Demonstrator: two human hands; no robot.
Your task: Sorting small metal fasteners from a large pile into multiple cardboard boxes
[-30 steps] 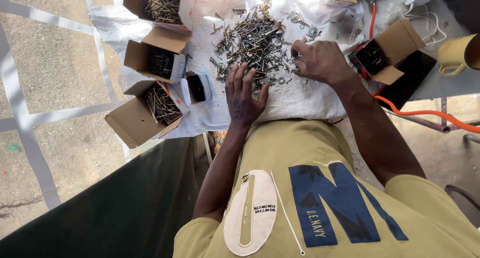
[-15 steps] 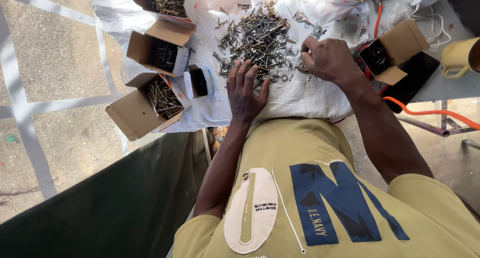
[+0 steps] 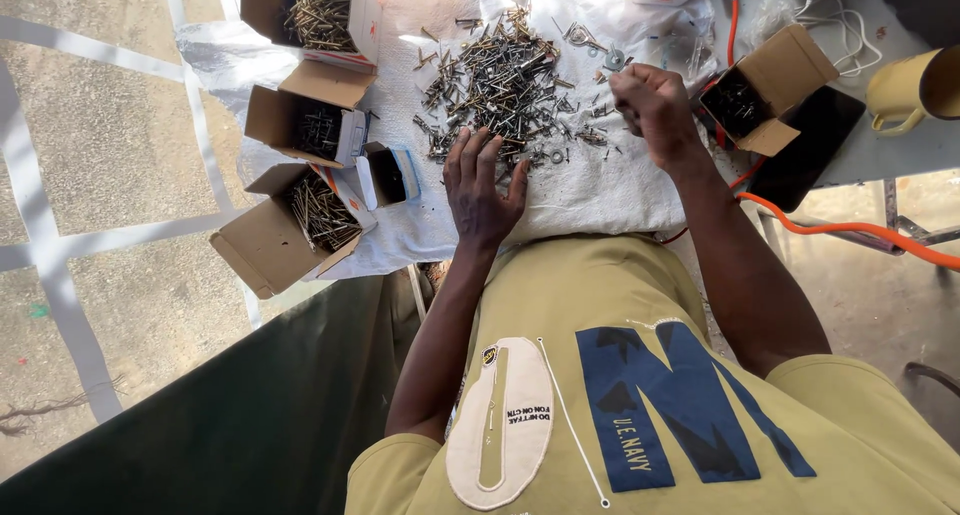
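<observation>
Head view, left to right: three open cardboard boxes sit along the left edge of the white cloth, the nearest box holding long screws, the middle box dark screws, the far box more long ones. A small open carton lies just beside the middle box. The left hand rests flat on the cloth, fingers spread and released, fingertips touching the near edge of the pile of mixed screws. The pile lies at the centre of the cloth. The right hand is at the pile's right edge, fingers curled together in a pinch; what it pinches cannot be told. Further right: another open box, an orange cable, a yellow mug.
</observation>
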